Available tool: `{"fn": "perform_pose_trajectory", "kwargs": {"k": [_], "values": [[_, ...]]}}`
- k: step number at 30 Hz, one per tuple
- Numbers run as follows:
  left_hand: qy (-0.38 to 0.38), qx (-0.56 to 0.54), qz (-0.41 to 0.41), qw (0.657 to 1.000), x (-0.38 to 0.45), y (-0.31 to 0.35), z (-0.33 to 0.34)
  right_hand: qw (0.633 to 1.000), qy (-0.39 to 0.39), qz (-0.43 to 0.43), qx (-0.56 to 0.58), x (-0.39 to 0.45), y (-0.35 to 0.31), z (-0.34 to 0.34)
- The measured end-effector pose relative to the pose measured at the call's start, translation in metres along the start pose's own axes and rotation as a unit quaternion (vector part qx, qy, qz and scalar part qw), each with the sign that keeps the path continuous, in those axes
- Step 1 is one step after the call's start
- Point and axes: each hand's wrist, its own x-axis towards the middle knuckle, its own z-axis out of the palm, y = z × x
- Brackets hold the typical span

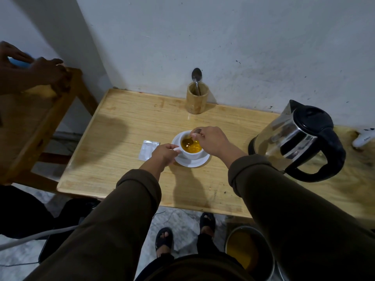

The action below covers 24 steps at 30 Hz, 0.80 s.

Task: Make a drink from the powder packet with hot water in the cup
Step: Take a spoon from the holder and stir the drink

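A white cup (192, 154) holding orange-yellow liquid stands on a white saucer (199, 161) in the middle of the wooden table (121, 159). My left hand (165, 153) grips the cup's handle on its left side. My right hand (212, 139) pinches the handle of a spoon (187, 141) whose bowl dips into the liquid. A silver powder packet (147, 149) lies flat on the table just left of the saucer. The steel kettle (294, 138) with its black lid and handle stands at the right.
A wooden holder (197, 100) with a second spoon stands against the back wall. A white plug (363, 136) lies at the far right. Another person's hands (32, 74) rest on a wooden chair at left. A metal bucket (249, 252) sits on the floor beside my feet.
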Motion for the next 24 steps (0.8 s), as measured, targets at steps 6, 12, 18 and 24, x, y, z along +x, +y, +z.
{"fn": "perform_pose_trajectory", "kwargs": {"k": [6,12,18,24], "values": [[0.000,0.007,0.001,1.000,0.003,-0.001,-0.001,1.000,-0.015,0.018,0.016,-0.001,0.002,-0.003],[-0.001,0.012,0.005,1.000,0.001,-0.001,0.000,0.997,0.037,0.042,-0.043,-0.004,-0.003,-0.002],[0.000,0.033,0.012,0.999,0.000,-0.001,-0.002,0.998,0.030,0.044,-0.020,-0.014,-0.006,0.006],[-0.002,0.052,0.018,0.998,-0.001,-0.002,-0.003,0.998,0.017,0.043,0.039,-0.022,-0.010,0.008]]}}
